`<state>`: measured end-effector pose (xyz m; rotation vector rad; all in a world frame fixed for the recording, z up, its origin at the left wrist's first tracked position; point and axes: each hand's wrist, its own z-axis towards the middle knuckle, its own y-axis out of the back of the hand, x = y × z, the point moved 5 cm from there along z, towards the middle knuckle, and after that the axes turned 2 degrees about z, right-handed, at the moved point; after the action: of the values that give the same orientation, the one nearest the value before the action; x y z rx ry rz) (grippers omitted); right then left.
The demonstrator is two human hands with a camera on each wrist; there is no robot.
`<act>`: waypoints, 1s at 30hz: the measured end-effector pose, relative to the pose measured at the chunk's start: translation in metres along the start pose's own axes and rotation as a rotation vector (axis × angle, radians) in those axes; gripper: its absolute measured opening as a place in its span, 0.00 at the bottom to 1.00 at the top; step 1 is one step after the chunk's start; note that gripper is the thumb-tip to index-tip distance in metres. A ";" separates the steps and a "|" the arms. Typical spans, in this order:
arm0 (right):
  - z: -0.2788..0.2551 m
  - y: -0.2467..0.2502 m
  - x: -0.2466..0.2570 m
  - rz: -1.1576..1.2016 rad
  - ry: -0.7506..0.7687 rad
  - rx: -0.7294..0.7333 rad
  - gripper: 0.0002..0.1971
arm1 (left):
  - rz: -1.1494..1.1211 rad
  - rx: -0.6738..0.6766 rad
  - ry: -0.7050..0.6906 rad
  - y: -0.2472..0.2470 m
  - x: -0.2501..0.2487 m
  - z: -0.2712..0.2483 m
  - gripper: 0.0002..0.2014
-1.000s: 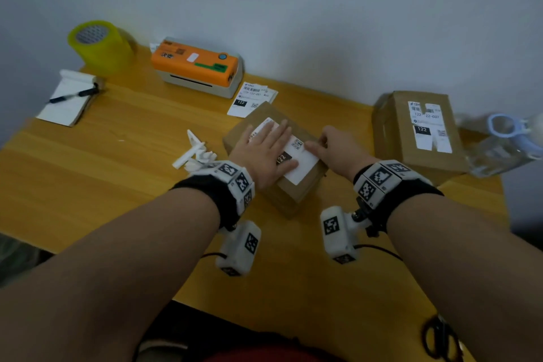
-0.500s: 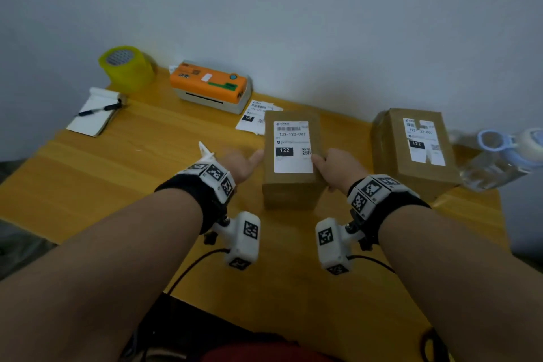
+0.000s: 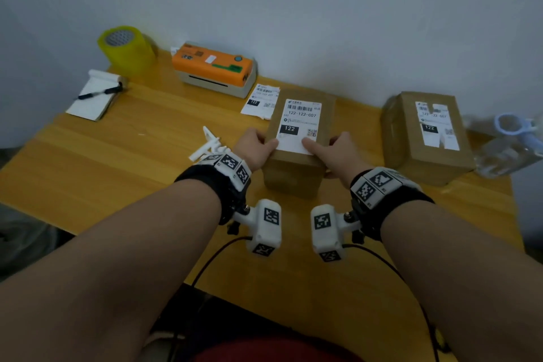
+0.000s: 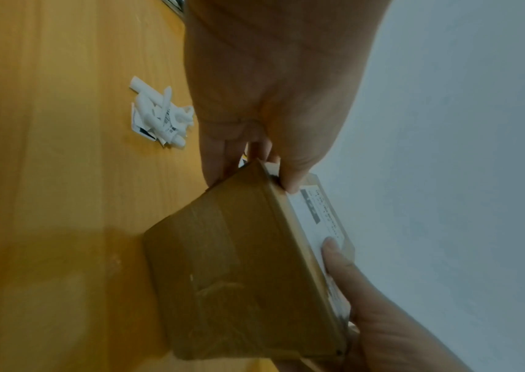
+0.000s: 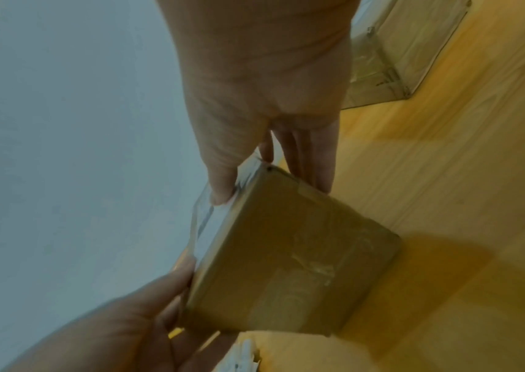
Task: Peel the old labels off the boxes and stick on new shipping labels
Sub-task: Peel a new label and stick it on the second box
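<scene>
Both hands gripping labelled box (image 3: 296, 167), left hand (image 3: 255, 147), right hand (image 3: 335, 153), thumbs on label (image 3: 300, 126)

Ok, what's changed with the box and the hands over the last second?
The centre box was turned from a slant to square-on. The left hand came off the label to grip the box's left side; the right hand holds the right side, both thumbs on the label's near edge. The right-hand box stayed put.

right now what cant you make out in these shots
- Small print on the label, head view: too small beyond 122.
- Left hand fingers, head view: behind the held box.
- Clear object, head view: blurred, cut off at the right edge.
- Second box, right wrist view: partly behind the right hand.
</scene>
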<state>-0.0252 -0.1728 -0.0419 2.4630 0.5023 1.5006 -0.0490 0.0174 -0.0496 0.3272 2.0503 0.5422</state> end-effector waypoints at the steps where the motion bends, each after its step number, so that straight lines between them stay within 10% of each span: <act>1: 0.002 -0.003 0.004 -0.006 0.029 -0.032 0.31 | -0.047 0.005 -0.017 0.006 -0.001 0.002 0.13; 4: 0.002 -0.018 0.026 0.043 0.148 -0.108 0.32 | -0.151 -0.072 -0.095 0.038 -0.008 0.009 0.10; 10: -0.007 -0.093 0.102 0.151 0.333 -0.115 0.34 | -0.288 -0.159 -0.197 0.129 -0.006 0.022 0.42; 24: 0.010 -0.309 0.134 0.194 0.709 -0.077 0.37 | -0.554 -0.577 -0.495 0.255 0.137 0.041 0.11; 30: -0.049 -0.362 0.122 0.155 0.840 0.019 0.38 | -0.550 -0.707 -0.580 0.283 0.196 -0.018 0.13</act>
<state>-0.0813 0.2078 -0.0477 1.8038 0.4470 2.5782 -0.1603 0.3434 -0.0461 -0.4467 1.2056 0.6827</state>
